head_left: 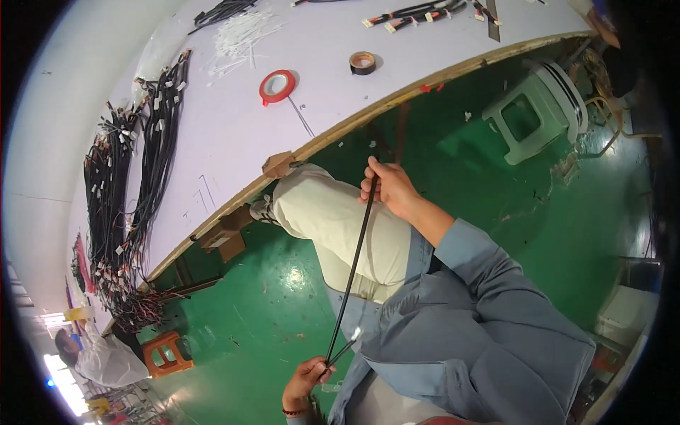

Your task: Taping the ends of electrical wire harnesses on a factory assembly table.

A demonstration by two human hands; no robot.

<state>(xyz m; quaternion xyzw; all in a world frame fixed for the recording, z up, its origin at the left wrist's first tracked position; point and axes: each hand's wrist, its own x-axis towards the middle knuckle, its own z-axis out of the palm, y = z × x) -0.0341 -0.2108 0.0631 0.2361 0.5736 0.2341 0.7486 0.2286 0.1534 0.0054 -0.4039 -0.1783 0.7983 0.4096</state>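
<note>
White table (234, 134): a broad pale board with a raw wood edge, lying beyond the right-hand fingers and up to their left.
Green floor (453, 184): glossy painted floor under and around both hands, with small scraps scattered on it.
Wire harnesses (131, 191): black bundles with white connectors, spread over the table well apart from either hand, far to the left of the fingers.
Plastic stool (535, 110): pale, standing on the floor up and to the right of the right-hand fingers.
Black tube (352, 265): a long thin sleeve or cable stretched almost straight between the two hands, crossing in front of the person's pale trouser knee.
Right hand (388, 186): fingers closed around the tube's upper end, gripping it.
Left hand (306, 377): fingers pinched shut on the tube's lower end, where a thinner strand forks off just beside them; the grip is partly hidden at the frame's lower rim.
Tape rolls: a red one (277, 86) and a dark one (363, 62) lie flat on the table, well beyond the right-hand fingers.
Risk: as I judge it, a slackened pinch at the lower end would let the taut tube spring free and drop onto the floor; uneven pulling might kink it or drag the thin strand out.
</note>
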